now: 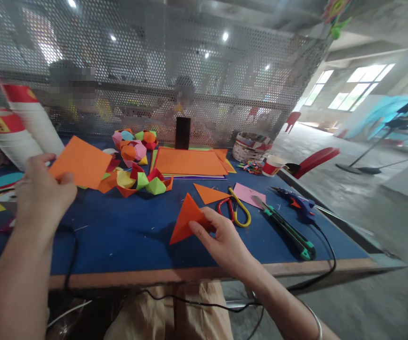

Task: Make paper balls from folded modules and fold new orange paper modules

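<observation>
The left hand (pixel 44 186) pinches a flat orange sheet (pixel 81 163) by its near corner between thumb and fingers, raised over the bench (pixel 125 231), while the right hand (pixel 221 236) pinches a folded orange triangle (pixel 186 222) above the bench's near side. With so little of the sheet gripped, it could droop or crease if the left hand squeezed hard or swung it sideways. It is near the folded paper pieces (pixel 140 182) just inward of that hand, so a low sweep might knock them askew; an outward one could topple the stacked paper cups (pixel 37 120) beyond it. The greater hazard probably sits right of the right hand: the cutter knife (pixel 289 231) appears to have its blade out, and a careless reach that way could nick a finger or slit the pink paper (pixel 249 194) at its tip. The scissors (pixel 235 208), just beyond the fingers, might snag a sleeve-free wrist less than loose paper. Farther right, the glue gun (pixel 298 203) trails its cord (pixel 331 250) over the front edge; a forearm catching it could drag the gun, whose heat cannot be told.
</observation>
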`<state>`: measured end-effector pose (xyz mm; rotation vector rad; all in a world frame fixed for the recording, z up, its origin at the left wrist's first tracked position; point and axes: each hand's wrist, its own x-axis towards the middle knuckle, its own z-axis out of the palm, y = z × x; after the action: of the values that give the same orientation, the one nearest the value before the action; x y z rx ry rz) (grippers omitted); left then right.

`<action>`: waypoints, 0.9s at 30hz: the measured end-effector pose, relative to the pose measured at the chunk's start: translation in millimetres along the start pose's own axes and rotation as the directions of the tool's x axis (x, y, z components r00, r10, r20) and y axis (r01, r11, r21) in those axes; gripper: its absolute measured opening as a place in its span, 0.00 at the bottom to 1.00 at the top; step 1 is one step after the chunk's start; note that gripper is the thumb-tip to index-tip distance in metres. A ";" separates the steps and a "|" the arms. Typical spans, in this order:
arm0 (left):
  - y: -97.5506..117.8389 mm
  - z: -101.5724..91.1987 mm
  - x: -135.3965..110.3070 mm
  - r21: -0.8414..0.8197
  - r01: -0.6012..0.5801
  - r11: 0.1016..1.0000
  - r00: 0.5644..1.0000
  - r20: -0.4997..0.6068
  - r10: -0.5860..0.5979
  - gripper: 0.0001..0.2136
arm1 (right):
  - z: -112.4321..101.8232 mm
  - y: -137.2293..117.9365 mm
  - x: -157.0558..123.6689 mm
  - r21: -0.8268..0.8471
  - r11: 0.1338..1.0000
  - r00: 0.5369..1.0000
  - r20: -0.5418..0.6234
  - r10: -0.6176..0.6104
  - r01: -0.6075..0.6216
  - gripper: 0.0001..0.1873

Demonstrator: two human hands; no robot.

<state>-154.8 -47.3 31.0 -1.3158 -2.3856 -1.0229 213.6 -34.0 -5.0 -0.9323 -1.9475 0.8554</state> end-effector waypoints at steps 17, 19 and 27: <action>113.7 15.0 -146.8 -0.690 0.156 0.706 0.706 0.578 0.409 0.22 | 2.3 -1.5 -13.3 0.082 0.978 0.980 0.066 0.186 -0.191 0.16; 115.9 19.7 -151.0 -0.703 0.203 0.682 0.652 0.616 0.442 0.16 | 4.5 -3.2 -15.0 0.103 0.975 0.979 0.084 0.188 -0.196 0.15; 109.8 32.1 -138.8 -0.569 0.017 0.822 0.799 0.502 0.332 0.18 | 3.9 3.2 -20.5 0.070 0.997 0.975 -0.223 0.027 -0.012 0.11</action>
<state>17.5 -77.2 -11.0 -2.3064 -2.3679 -1.4999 219.7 -50.4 -16.8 -0.9651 -1.7091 0.7868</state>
